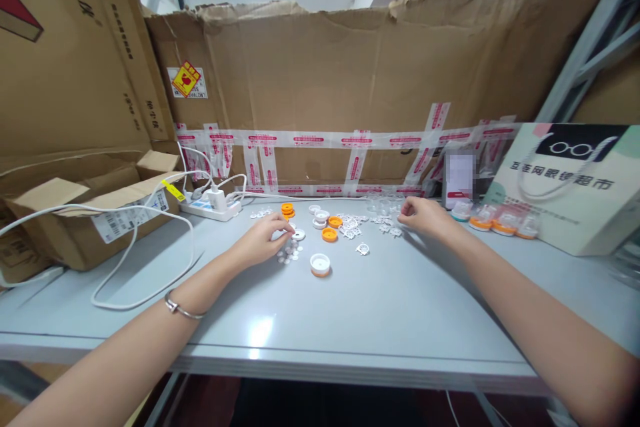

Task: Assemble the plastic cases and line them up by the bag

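Note:
My left hand (265, 237) is at a white round part (299, 235), its thumb and fingertips pinched together; what they hold is too small to name. Small white discs (290, 253) lie just below it. My right hand (423, 217) is closed at the fingertips beside flat white cut-out pieces (390, 227), near clear round parts (380, 203). Between the hands are orange rings (329, 235), a stack of white rings (321, 219) and more white cut-out pieces (353, 225). Nearer me stands a white cup-like part on an orange base (320, 265). A single white piece (363, 249) lies apart.
An open cardboard box (100, 213), a power strip (213, 209) and a looping white cable (145, 305) are at the left. Several capped round containers (504, 221), a phone (459, 177) and a paper bag (565, 180) stand at the right. Tall cardboard (310, 80) closes off the back.

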Demonstrator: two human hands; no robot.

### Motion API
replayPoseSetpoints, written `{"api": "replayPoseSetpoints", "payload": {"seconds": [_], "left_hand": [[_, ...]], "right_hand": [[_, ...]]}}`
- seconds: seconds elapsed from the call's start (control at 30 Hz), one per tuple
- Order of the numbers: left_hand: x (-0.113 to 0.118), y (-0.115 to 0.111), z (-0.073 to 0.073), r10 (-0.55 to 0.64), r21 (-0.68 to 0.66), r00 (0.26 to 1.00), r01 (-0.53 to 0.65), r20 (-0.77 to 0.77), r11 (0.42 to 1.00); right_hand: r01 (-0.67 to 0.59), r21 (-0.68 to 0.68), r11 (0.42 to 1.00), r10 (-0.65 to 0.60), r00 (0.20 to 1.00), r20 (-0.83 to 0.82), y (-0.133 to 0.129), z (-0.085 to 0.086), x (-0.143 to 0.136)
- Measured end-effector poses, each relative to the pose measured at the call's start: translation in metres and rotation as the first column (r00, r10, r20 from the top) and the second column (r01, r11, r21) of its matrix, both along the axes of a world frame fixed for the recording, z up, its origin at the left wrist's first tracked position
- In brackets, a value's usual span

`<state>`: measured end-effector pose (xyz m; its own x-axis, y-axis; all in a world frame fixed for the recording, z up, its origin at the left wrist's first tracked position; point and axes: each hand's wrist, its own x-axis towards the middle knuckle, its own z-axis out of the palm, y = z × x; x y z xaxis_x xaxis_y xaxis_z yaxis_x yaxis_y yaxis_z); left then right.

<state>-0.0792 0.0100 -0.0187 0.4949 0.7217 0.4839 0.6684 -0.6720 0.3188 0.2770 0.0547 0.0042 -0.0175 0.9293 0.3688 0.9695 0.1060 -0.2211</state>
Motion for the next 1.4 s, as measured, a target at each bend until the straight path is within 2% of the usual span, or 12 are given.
{"api": "replayPoseSetpoints", "payload": {"seconds": [0.2,0.33,0.4,0.5,0.63,0.87,0.9,0.97,1.03,1.07,1.23,1.4], "left_hand": [[0.003,-0.002,0.002,-0.002,0.016,1.000,0.002,0.030,1.000],[0.009,-0.003,0.002,0.007,0.024,0.996,-0.009,0.091,1.000],[0.015,-0.006,0.004,-0.002,0.038,0.992,-0.003,0.128,0.999],[0.025,-0.015,0.008,-0.066,0.063,0.988,0.058,0.142,0.996],[0.037,-0.028,0.013,-0.156,0.098,0.982,0.146,0.107,0.984],[0.039,-0.029,0.009,-0.089,0.148,0.988,0.070,0.123,0.986],[0.037,-0.028,0.008,-0.080,0.152,0.987,0.059,0.139,0.987],[0.033,-0.025,0.007,-0.056,0.155,0.984,0.030,0.168,0.987],[0.028,-0.022,0.006,-0.031,0.161,0.981,0.000,0.192,0.987],[0.025,-0.020,0.006,-0.024,0.169,0.980,-0.010,0.198,0.986],[0.022,-0.017,0.004,-0.019,0.205,0.982,-0.020,0.187,0.979],[0.023,-0.019,0.005,-0.007,0.212,0.984,-0.031,0.178,0.977]], "right_hand": [[-0.326,0.133,0.936,0.331,0.944,-0.014,-0.020,0.003,-0.040],[-0.546,0.139,0.826,0.539,0.838,0.087,-0.040,0.000,-0.083],[-0.673,0.181,0.717,0.632,0.738,0.236,-0.048,-0.004,-0.099],[-0.800,0.267,0.538,0.642,0.594,0.485,-0.057,-0.006,-0.111],[-0.834,0.312,0.456,0.583,0.544,0.603,-0.070,-0.004,-0.116],[-0.817,0.282,0.502,0.659,0.573,0.488,-0.074,-0.001,-0.122],[-0.793,0.281,0.541,0.681,0.609,0.406,-0.070,0.002,-0.119],[-0.672,0.243,0.700,0.658,0.738,0.147,-0.059,0.009,-0.105],[-0.454,0.046,0.890,0.455,0.880,-0.138,-0.045,0.018,-0.084],[-0.400,-0.024,0.916,0.391,0.905,-0.170,-0.039,0.021,-0.072],[-0.400,-0.305,0.865,0.345,0.913,-0.219,-0.022,0.014,-0.035],[-0.479,-0.355,0.803,0.395,0.873,-0.285,-0.026,-0.006,-0.054]]}}
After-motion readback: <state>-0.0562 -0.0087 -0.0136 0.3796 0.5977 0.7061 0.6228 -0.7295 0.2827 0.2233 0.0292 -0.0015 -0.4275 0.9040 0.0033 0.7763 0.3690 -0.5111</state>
